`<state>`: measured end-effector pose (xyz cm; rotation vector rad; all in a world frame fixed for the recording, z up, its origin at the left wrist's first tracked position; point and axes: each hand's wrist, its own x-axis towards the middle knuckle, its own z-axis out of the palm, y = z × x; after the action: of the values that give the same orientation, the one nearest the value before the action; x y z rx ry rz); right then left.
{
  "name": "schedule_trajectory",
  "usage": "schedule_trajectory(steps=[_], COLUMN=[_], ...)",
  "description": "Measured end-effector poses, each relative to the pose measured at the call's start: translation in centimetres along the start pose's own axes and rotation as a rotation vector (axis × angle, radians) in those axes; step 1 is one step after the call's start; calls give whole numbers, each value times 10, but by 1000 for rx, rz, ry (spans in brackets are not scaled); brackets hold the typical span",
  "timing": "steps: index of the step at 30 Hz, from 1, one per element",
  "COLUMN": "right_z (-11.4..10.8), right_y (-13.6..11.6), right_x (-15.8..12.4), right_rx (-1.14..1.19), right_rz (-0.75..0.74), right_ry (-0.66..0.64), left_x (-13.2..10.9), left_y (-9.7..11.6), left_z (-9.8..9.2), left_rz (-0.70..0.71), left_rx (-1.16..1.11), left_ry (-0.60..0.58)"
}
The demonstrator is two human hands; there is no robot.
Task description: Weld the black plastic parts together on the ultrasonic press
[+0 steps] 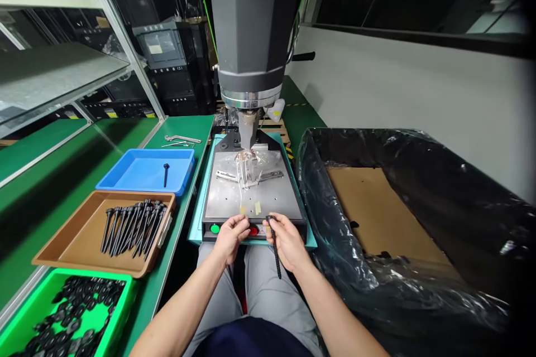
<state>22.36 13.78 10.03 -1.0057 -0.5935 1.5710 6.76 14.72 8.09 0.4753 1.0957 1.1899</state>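
My right hand (286, 239) is closed on a long black rod (276, 254), with its thicker end up between the fingers and its thin end pointing down over my lap. Just left of it, my left hand (229, 239) is held with thumb and fingertips pressed together; whatever is in them is too small to name. Both hands are at the front edge of the machine's metal plate (218, 203), near the green button (215, 228) and the red button (253, 231). Above the plate hangs the machine head (251, 89), its tip over a clear fixture.
On the left bench stand a blue tray (142, 188) with one black rod, a brown tray (84, 256) with several rods, and a green bin (129, 295) of black rings. A wrench (184, 138) lies behind. At right is a large plastic-lined box (326, 212).
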Motion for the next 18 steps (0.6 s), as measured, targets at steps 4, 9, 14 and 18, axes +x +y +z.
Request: schedule_trajectory(steps=[4,9,14,18], right_z=[-11,-17,-2,26], right_y=[-15,-25,-23,-19], right_x=[31,73,104,116], right_rx=[15,-72,-154,-181], right_rz=[-39,-50,57,72], right_ry=[71,76,-50,-173], left_x=[33,35,19,8], left_y=[0,10,31,53], left_z=[12,15,10,12], left_rz=[-89,-18,95,145], left_rx=[-283,-408,-463,-466], left_ry=[36,2,-12,-31])
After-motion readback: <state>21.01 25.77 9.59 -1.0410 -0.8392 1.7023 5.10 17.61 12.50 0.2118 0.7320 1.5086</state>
